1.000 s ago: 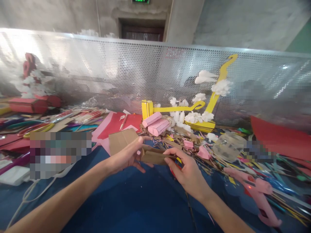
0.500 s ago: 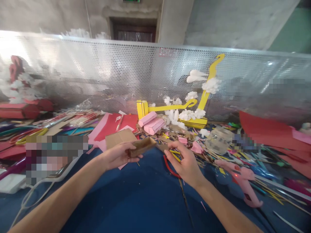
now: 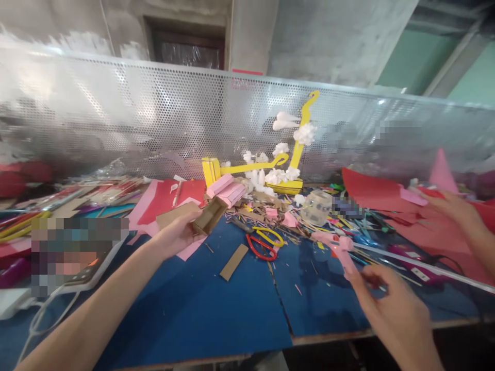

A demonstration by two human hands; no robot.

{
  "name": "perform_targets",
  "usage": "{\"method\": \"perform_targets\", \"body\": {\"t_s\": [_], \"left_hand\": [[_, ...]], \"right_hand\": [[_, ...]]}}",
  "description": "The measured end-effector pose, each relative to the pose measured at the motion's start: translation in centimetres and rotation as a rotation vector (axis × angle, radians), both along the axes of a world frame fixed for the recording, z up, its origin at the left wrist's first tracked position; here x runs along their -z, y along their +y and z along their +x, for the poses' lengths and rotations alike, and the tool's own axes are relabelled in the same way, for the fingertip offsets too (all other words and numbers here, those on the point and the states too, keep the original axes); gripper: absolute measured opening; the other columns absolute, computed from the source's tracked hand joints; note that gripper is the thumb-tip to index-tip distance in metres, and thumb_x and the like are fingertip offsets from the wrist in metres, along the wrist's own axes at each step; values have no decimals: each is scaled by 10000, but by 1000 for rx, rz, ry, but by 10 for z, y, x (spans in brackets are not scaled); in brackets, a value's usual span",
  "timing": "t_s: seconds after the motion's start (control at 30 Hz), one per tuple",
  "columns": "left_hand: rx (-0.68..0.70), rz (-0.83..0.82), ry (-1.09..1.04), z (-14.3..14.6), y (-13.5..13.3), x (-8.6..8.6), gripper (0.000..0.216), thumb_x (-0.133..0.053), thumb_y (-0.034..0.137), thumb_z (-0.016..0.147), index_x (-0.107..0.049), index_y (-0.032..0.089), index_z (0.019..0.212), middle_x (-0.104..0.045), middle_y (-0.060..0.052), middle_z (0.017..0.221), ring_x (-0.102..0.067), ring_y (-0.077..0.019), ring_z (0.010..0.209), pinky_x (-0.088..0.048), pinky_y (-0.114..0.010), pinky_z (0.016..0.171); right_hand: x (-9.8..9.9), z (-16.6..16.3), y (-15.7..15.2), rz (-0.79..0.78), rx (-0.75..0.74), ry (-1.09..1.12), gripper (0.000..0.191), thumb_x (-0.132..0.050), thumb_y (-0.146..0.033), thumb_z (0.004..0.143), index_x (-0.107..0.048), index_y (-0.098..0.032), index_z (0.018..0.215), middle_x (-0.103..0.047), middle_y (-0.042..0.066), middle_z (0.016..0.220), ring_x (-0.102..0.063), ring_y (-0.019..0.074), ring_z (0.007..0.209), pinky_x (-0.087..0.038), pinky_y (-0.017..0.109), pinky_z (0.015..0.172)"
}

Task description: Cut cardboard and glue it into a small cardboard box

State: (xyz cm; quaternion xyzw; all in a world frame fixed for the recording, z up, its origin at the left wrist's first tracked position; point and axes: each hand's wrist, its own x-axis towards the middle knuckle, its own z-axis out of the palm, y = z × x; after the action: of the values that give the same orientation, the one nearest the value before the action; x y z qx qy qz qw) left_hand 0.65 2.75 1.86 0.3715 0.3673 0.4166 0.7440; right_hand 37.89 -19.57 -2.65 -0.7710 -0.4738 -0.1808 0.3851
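Observation:
In my left hand (image 3: 180,232) is a small open cardboard box (image 3: 211,215), its hollow side facing up; the thumb and fingers close on its near end. My right hand (image 3: 390,299) is at the pink glue gun (image 3: 340,247) on the right, thumb and fingers curled around its handle, which they partly hide. A flat cardboard strip (image 3: 234,263) lies on the blue table between my hands. Beyond it are scissors (image 3: 263,247) with red and yellow handles. Behind the box lies a larger cardboard piece (image 3: 176,212).
Pink folded boxes (image 3: 228,190) and a yellow paper construction (image 3: 247,167) with white tufts stand before a perforated metal screen (image 3: 174,113). Paper scraps and a clear tape roll (image 3: 317,206) litter the middle. Another person's hand (image 3: 452,208) works over red sheets at right.
My right hand has let go of the cardboard strip, now on the table, and moved right to the glue gun. My left hand still holds the box, now tilted differently. The view has turned right.

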Motion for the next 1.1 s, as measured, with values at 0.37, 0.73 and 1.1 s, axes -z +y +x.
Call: {"method": "perform_targets", "body": {"t_s": [0.37, 0.73, 1.1], "left_hand": [[96, 37, 84, 5, -5, -3, 326, -505, 272, 991, -645, 112, 1238, -761, -177, 1062, -681, -165, 651, -521, -241, 512], [11, 269, 347, 0, 2, 8, 456, -753, 426, 822, -648, 191, 1198, -733, -49, 889, -688, -183, 713, -525, -268, 623], [151, 672, 735, -12, 9, 12, 285, -690, 358, 828, -765, 190, 1046, -764, -60, 955, -680, -228, 870, -491, -275, 720]], "right_hand": [[-12, 39, 38, -277, -157, 119, 454, -522, -618, 828, -697, -200, 846, -739, 99, 757, -700, 301, 688, -516, 377, 632], [-43, 7, 67, -279, -498, 344, 519, -517, -669, 942, -564, -214, 696, -545, -12, 555, -526, 161, 513, -409, 280, 500], [-43, -73, 160, -471, -893, 315, 544, -520, -681, 937, -444, -230, 642, -375, -62, 555, -363, 116, 497, -286, 263, 472]]}}
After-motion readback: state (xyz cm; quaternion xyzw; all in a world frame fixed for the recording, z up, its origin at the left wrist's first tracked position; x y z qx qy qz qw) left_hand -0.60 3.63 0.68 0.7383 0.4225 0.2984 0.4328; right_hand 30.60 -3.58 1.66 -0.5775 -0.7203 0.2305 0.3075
